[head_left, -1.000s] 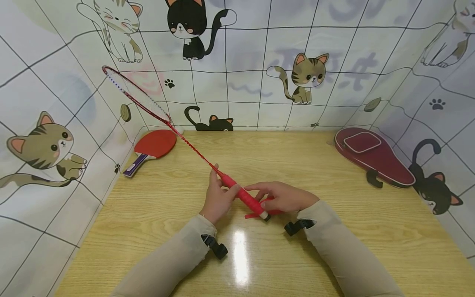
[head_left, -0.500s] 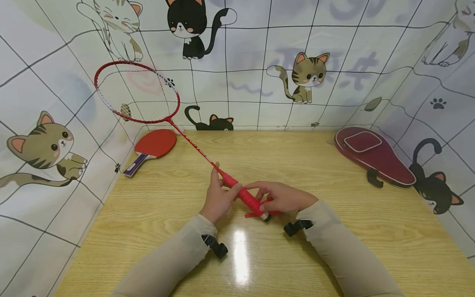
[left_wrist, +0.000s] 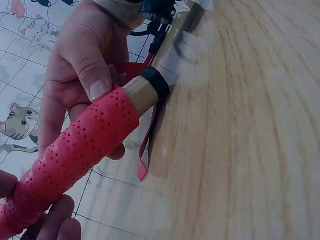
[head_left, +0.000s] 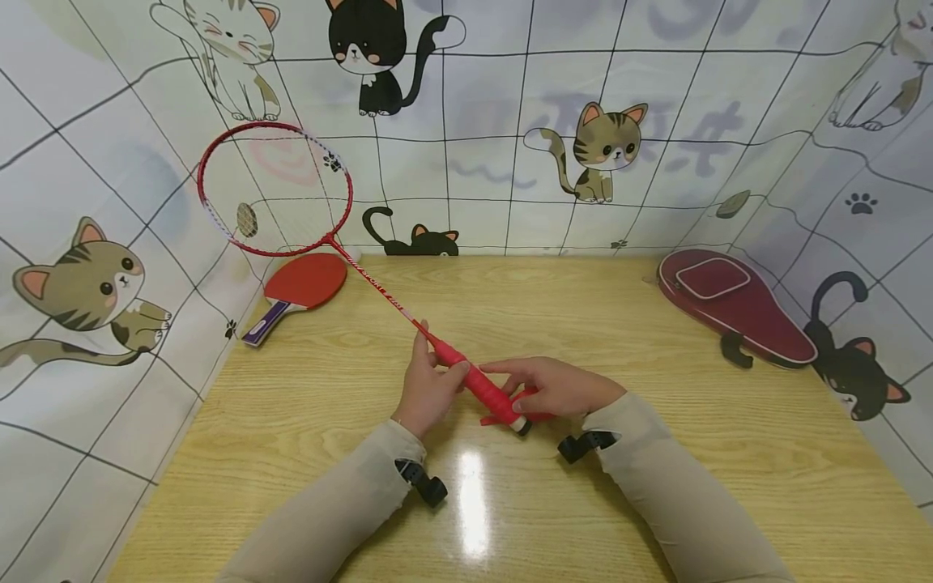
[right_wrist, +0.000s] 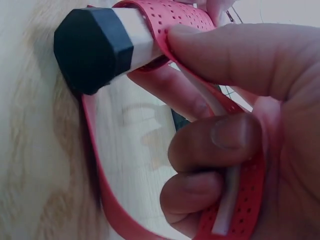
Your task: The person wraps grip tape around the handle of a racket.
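Observation:
A red badminton racket [head_left: 364,275] slants from upper left toward the person, its handle wrapped in red perforated grip tape [left_wrist: 82,142]. My left hand [head_left: 425,387] holds the wrapped handle at its upper part, thumb on top and fingers beneath. Near the butt, my right hand [head_left: 557,387] grips the loose end of the tape; in the right wrist view its thumb [right_wrist: 200,42] presses the tape against the handle while curled fingers hold the strip. A bare pale band shows between the wrap and the black butt cap [right_wrist: 90,50]. The tape's tail hangs in a loop below.
A red table tennis paddle [head_left: 306,282] lies at the table's back left. At the back right is a dark red paddle case [head_left: 729,304] with a black strap. Cat-printed cloth [head_left: 481,105] walls the wooden table [head_left: 583,502].
The racket has turned about its shaft, its head swinging from nearly edge-on to showing its face. Both hands stay in about the same place.

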`<move>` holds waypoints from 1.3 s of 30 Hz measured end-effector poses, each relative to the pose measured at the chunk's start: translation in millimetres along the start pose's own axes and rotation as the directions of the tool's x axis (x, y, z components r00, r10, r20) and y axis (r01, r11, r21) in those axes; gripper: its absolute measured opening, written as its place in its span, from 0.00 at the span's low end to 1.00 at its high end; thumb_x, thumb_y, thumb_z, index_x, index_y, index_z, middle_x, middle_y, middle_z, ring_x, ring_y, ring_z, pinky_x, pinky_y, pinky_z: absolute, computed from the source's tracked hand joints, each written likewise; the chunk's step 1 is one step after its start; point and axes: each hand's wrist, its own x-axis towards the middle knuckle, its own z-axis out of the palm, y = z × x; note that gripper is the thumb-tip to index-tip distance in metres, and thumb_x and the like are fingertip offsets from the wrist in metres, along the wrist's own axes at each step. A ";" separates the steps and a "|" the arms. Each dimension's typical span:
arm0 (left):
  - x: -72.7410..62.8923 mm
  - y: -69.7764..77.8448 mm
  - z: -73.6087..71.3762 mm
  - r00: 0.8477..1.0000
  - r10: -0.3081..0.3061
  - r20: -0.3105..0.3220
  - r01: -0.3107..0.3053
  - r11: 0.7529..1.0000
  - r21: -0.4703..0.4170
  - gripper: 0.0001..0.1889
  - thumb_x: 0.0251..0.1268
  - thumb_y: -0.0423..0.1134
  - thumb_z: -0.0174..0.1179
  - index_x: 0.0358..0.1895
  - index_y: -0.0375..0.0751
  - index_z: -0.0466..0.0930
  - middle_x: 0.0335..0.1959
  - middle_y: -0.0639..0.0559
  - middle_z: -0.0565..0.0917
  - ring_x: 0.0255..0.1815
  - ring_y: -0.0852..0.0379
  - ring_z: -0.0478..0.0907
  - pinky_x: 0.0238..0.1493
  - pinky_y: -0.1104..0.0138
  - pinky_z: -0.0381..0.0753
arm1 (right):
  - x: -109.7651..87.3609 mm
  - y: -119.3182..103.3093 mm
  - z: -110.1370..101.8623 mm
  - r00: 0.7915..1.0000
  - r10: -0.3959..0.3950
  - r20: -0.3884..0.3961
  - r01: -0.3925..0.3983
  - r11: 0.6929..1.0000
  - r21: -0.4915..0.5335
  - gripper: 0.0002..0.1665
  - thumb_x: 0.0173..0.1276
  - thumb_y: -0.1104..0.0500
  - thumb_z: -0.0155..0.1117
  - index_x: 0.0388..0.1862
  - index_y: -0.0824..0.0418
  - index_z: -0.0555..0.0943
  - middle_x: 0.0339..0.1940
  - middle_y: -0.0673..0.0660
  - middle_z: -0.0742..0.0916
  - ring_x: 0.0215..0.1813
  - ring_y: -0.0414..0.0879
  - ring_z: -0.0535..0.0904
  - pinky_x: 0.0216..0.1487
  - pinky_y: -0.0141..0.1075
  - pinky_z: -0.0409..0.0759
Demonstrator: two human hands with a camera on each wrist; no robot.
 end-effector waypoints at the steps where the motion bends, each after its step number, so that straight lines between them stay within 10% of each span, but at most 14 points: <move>1: -0.3 0.4 -0.2 1.000 -0.003 0.001 0.003 1.000 0.003 0.52 0.72 0.34 0.65 0.88 0.56 0.37 0.53 0.36 0.81 0.35 0.53 0.88 0.44 0.59 0.90 | 0.3 -0.8 0.3 1.000 0.002 -0.006 -0.002 1.000 -0.002 0.43 0.75 0.60 0.68 0.84 0.42 0.65 0.51 0.45 0.90 0.50 0.44 0.87 0.52 0.43 0.82; 39: 0.5 -4.3 -0.1 1.000 0.012 -0.007 -0.012 1.000 -0.006 0.52 0.71 0.37 0.65 0.87 0.58 0.36 0.51 0.38 0.82 0.36 0.50 0.88 0.45 0.64 0.87 | -1.8 3.7 -2.9 0.998 0.054 0.011 -0.055 0.997 0.062 0.38 0.73 0.64 0.66 0.79 0.44 0.72 0.53 0.49 0.89 0.48 0.47 0.88 0.49 0.43 0.82</move>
